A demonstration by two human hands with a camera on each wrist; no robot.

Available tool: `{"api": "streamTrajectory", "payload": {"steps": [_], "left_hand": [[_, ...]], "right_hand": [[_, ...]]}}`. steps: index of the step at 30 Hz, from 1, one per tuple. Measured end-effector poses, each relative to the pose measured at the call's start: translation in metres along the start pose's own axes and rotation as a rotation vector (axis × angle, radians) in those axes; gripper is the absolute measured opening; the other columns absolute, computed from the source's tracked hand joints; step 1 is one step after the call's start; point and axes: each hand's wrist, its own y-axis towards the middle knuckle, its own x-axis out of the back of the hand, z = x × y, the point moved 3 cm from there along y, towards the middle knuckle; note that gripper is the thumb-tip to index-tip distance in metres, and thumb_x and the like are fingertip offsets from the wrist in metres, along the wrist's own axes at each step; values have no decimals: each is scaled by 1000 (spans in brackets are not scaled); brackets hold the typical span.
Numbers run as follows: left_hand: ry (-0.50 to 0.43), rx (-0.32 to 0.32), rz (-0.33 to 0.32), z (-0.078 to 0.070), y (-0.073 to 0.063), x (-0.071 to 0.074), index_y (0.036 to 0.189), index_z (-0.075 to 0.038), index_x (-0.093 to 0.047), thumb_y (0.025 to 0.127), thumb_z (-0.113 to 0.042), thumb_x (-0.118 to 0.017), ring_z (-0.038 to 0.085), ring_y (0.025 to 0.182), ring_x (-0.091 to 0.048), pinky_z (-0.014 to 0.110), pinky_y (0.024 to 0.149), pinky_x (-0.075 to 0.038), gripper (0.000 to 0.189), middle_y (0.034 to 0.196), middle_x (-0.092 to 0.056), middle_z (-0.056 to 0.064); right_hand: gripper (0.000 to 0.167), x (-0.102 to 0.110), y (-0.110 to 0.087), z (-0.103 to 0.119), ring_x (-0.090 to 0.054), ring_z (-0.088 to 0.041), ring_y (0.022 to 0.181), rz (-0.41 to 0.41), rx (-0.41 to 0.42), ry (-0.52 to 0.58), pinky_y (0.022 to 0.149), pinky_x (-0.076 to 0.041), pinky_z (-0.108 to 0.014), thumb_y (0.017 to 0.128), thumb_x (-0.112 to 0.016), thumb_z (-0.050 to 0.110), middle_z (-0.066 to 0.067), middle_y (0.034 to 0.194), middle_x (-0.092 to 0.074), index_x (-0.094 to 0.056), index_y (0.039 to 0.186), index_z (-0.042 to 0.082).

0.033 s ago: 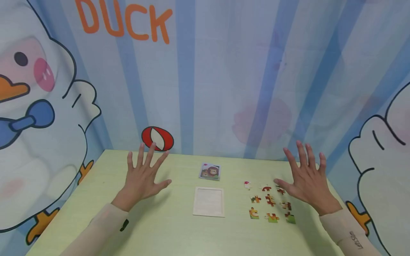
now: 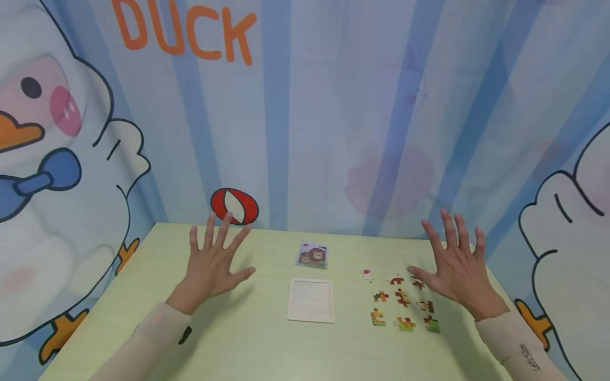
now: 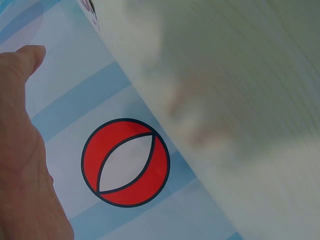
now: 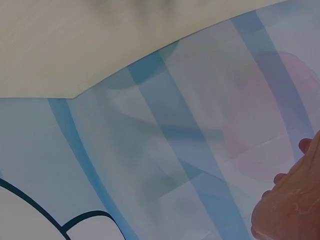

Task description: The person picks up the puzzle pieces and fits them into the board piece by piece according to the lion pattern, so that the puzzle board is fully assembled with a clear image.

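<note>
My left hand (image 2: 212,270) is held over the left part of the table, fingers spread and straight, holding nothing. On the other side my right hand (image 2: 459,272) is spread the same way, its thumb overlapping the edge of a group of puzzle pieces. Several loose jigsaw pieces (image 2: 402,298) lie in rough rows, with brown, orange and green print. Between the hands sits a square, pale puzzle frame (image 2: 311,300) with a raised rim and no pieces in it. Behind it lies a small square picture (image 2: 312,255) of a lion. Each wrist view catches only part of its hand.
The light yellow-green table (image 2: 267,349) ends at a blue striped curtain (image 2: 324,132) printed with ducks and a red ball (image 2: 245,206). Side curtains border the table left and right. A small dark mark (image 2: 185,335) shows beside the left sleeve.
</note>
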Motion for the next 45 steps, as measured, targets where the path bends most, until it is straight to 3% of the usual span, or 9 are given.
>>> {"api": "streamTrajectory", "payload": {"steps": [11, 18, 22, 25, 29, 32, 35, 40, 45], "left_hand": [[-28, -10, 1, -3, -2, -2, 172, -31, -23, 93, -70, -64, 52, 166, 7, 81, 123, 4, 96, 182, 1, 17], [-119, 1, 42, -15, -3, -5, 173, -33, -17, 94, -68, -63, 52, 166, 12, 83, 122, 4, 98, 182, 2, 18], [-216, 32, 65, -27, -3, -11, 173, -33, -16, 95, -69, -62, 53, 166, 9, 84, 121, 3, 98, 182, -1, 18], [-333, 43, 77, -39, -2, -19, 173, -31, -16, 95, -66, -64, 54, 165, 5, 86, 120, 1, 98, 181, -6, 20], [-492, 21, 139, -56, 0, -31, 173, -30, -14, 96, -63, -65, 55, 164, -7, 86, 119, -9, 98, 181, -11, 21], [-573, -24, 208, -66, 0, -39, 174, -28, -12, 99, -61, -65, 53, 163, -21, 83, 119, -21, 98, 181, -18, 16], [-633, -54, 277, -73, 0, -43, 174, -27, -11, 100, -59, -66, 50, 159, -32, 80, 118, -30, 98, 180, -25, 12], [-734, -30, 360, -80, 0, -46, 174, -31, -11, 98, -60, -70, 46, 158, -33, 76, 124, -29, 101, 180, -26, 9], [-734, -20, 407, -86, 0, -51, 173, -29, -21, 95, -59, -74, 44, 159, -34, 74, 126, -29, 99, 177, -34, 11]], "right_hand": [[113, -6, -2, -1, 3, -42, 168, -7, -4, 16, 121, -1, -79, 92, -25, 96, -19, 182, -3, -33, 167, 12], [108, -11, 0, 4, -5, -48, 164, -35, 9, 61, 117, -2, -79, 95, -32, 91, -23, 180, -9, -34, 166, 9], [94, -13, 5, 11, -20, -54, 154, 22, -57, 189, 110, -14, -78, 97, -62, 67, -28, 174, -23, -33, 166, 9], [86, -13, 11, 17, -33, -57, 147, 109, -137, 327, 106, -24, -78, 97, -74, 41, -30, 167, -36, -33, 166, 8], [70, -17, 18, 24, -51, -52, 140, 233, -248, 514, 110, -39, -76, 106, -68, 30, -28, 158, -52, -38, 164, 5], [59, -25, 23, 28, -63, -44, 133, 293, -313, 640, 108, -51, -66, 109, -65, 30, -24, 151, -62, -46, 160, 6], [51, -38, 28, 31, -67, -39, 128, 348, -376, 757, 106, -56, -59, 110, -63, 30, -22, 145, -67, -54, 155, 8], [48, -63, 32, 31, -68, -35, 125, 444, -508, 919, 105, -57, -52, 110, -63, 32, -21, 140, -70, -60, 150, 8], [47, -84, 30, 28, -66, -34, 113, 487, -577, 976, 95, -57, -42, 109, -66, 28, -18, 126, -70, -62, 149, 5]]}}
